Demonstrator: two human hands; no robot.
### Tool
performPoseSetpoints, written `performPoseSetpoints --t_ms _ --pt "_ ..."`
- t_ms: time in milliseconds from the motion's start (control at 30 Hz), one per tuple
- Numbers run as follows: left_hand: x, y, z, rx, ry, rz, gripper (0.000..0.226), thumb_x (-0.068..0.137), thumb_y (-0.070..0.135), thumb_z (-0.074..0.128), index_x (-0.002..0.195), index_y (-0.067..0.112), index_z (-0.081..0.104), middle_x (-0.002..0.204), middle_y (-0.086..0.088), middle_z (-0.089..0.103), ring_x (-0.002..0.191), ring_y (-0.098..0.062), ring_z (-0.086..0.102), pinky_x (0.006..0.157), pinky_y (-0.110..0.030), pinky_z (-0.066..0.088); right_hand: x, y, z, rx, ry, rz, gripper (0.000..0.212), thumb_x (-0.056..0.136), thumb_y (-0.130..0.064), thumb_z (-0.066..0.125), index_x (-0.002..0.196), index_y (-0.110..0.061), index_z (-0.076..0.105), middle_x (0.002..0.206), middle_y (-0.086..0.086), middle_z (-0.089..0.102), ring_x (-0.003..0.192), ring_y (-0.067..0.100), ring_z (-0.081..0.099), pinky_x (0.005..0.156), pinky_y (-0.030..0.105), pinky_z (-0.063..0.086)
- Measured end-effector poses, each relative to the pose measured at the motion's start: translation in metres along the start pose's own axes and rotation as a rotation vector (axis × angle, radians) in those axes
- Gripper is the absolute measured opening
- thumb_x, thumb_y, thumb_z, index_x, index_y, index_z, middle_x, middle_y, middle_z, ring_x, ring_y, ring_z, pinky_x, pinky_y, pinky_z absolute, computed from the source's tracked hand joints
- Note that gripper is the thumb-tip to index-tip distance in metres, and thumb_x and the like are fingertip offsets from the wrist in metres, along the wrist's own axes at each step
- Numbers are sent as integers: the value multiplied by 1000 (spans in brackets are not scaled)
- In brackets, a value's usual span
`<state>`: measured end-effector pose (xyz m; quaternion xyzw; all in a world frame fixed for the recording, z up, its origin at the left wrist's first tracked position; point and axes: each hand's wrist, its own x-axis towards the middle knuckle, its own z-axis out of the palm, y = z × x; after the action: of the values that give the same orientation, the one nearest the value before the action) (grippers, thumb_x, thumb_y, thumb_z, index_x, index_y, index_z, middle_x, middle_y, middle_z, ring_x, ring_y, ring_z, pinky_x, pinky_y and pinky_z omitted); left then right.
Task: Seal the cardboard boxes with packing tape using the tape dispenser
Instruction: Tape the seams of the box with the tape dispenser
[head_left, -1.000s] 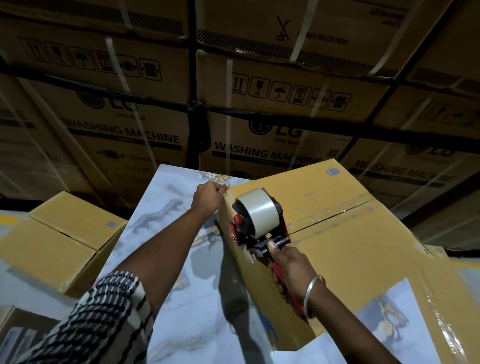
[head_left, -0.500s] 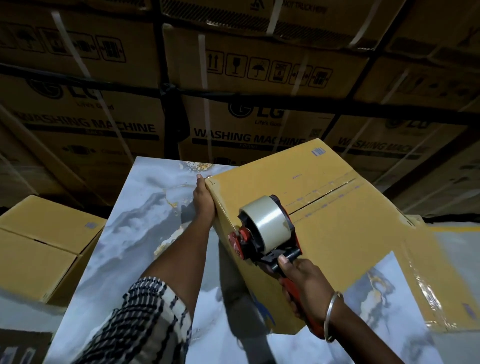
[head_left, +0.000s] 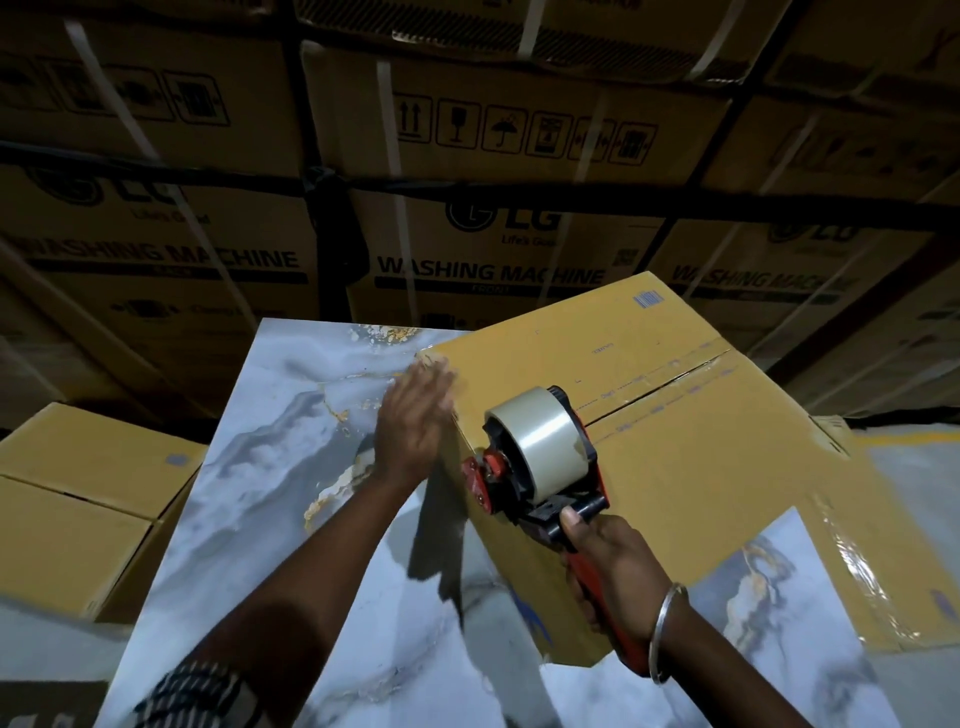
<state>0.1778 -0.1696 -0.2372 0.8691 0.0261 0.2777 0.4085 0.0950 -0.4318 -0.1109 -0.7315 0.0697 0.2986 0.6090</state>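
While the right hand (head_left: 618, 577) is curling its fingers tightly round the red handle of the tape dispenser (head_left: 540, 467), with the thumb lying up along the black neck, the left hand (head_left: 415, 421) is lying with straight, loosely spread fingers against the near upper edge of the cardboard box (head_left: 701, 467), holding nothing; it is motion-blurred, so exactly which fingers are touching is hard to tell.

Outward from the right hand's grip, the dispenser is sitting at the box's near edge, its red front end hanging over the side face and its roll of clear packing tape (head_left: 540, 441) standing above the start of the centre seam (head_left: 660, 389). That seam is running away across the top of the box, and glossy strips are showing beside it, though whether the gap itself is covered is unclear.

The box is resting tilted on a marble-patterned table (head_left: 291, 467), one corner overhanging towards the camera. It is looking stiff along its edges but likely to give in the middle of the flaps, so bracing it at an edge, as the left hand is doing, seems the sound place to hold it. The dispenser is probably light and rigid, best taken by its handle; the tape is thin, sticky and prone to creasing.

Beyond, a second yellow box (head_left: 88, 499) is sitting lower to the left, and a wall of strapped washing-machine cartons (head_left: 493, 234) is standing behind.
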Motion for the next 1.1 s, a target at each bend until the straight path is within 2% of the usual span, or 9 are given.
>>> performPoseSetpoints --t_ms 67,133,267,367,600,733,833,967,1100 --pt "-8 -5 -6 44 -175 204 50 104 51 35 143 25 52 152 4 47 149 -21 29 118 -54 24 0 1 0 1 10 -3 51 76 -60 61 61 -17 38 51 7 36 41 17 27 45 26 24" --pt "-4 -10 -10 15 -245 254 50 102 54 41 144 28 49 151 7 47 150 -19 27 115 -60 28 0 0 1 -1 29 -9 51 77 -59 60 63 -16 36 50 6 37 41 17 27 45 26 23" --pt "16 -10 -20 58 -403 262 62 94 67 43 148 38 31 155 14 36 150 -15 20 112 -65 22 7 -7 -2 -5 23 -10 51 79 -59 59 71 -14 36 52 4 36 43 16 27 46 26 24" --pt "34 -1 -23 170 -489 243 68 91 74 37 148 37 33 155 17 31 149 -13 18 108 -71 22 19 -12 -7 -28 13 -4 61 86 -60 59 84 0 48 54 6 38 42 16 28 44 24 25" --pt "61 18 -17 289 -621 97 48 95 46 61 142 41 50 155 29 25 149 1 11 106 -75 26 37 -32 -19 -63 5 -1 65 101 -51 52 105 14 53 55 9 37 39 17 28 42 20 25" --pt "62 9 -13 294 -601 82 51 92 56 50 142 51 43 154 35 24 150 1 14 98 -74 35 27 -28 -20 -86 2 -8 66 102 -49 51 102 17 51 58 9 33 40 17 26 43 21 22" --pt "62 15 -13 333 -620 49 50 97 51 56 144 55 38 156 33 24 150 0 11 106 -76 22 12 -15 -27 -85 2 -26 68 102 -50 53 98 18 51 59 9 29 44 20 25 44 26 21" --pt "61 19 -13 367 -633 32 50 100 47 53 146 55 36 158 32 20 151 -2 8 108 -78 12 -23 3 -41 -98 4 -18 55 101 -51 54 75 -3 42 56 9 27 45 20 21 46 30 19" --pt "54 30 -13 414 -625 39 50 102 47 49 148 55 30 161 26 18 153 -8 5 109 -78 8 -41 11 -41 -92 41 -14 59 102 -47 51 64 -9 28 56 8 24 47 18 18 50 34 14"
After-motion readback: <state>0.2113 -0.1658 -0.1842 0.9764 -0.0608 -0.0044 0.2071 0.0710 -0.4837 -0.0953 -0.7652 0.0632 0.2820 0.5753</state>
